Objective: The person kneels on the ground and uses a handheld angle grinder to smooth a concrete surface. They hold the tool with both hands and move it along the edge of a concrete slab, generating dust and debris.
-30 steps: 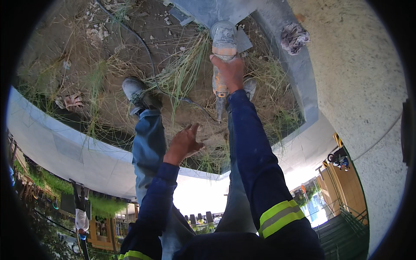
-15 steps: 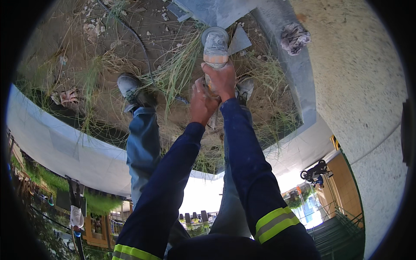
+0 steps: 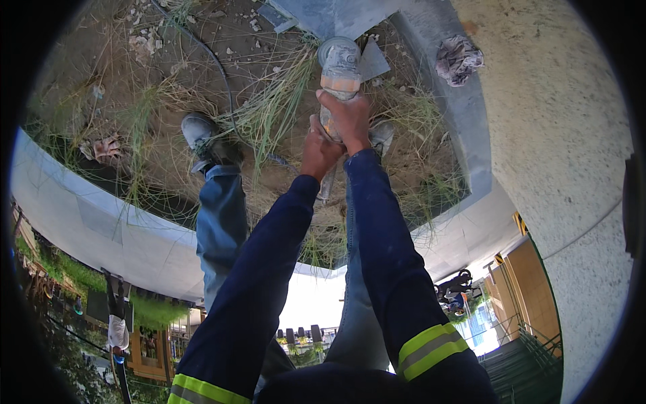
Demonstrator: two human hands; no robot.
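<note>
Outdoor scene in bright daylight. Dry soil (image 3: 202, 40) with sparse grass tufts (image 3: 269, 108) fills a planter edged by a pale grey curb (image 3: 87, 222). A rough beige wall (image 3: 572, 135) rises at right, near a crumpled rag (image 3: 459, 59).

angle grinder (image 3: 338, 71): grey guard and body w/ an orange band. sleeves (image 3: 387, 269) dark navy, w/ yellow-green hi-vis cuffs split by a silver stripe. jeans (image 3: 221, 229) mid blue, faded. shoe (image 3: 198, 131) dusty grey. rag (image 3: 459, 58) on the ledge pale grey-mauve, blotchy. cable (image 3: 215, 64) black. ground brown dirt w/ pale stone bits; grass (image 3: 269, 111) green going straw-yellow. planter rim (image 3: 101, 229) pale grey-white. wall (image 3: 565, 135) cream, speckled.
</note>
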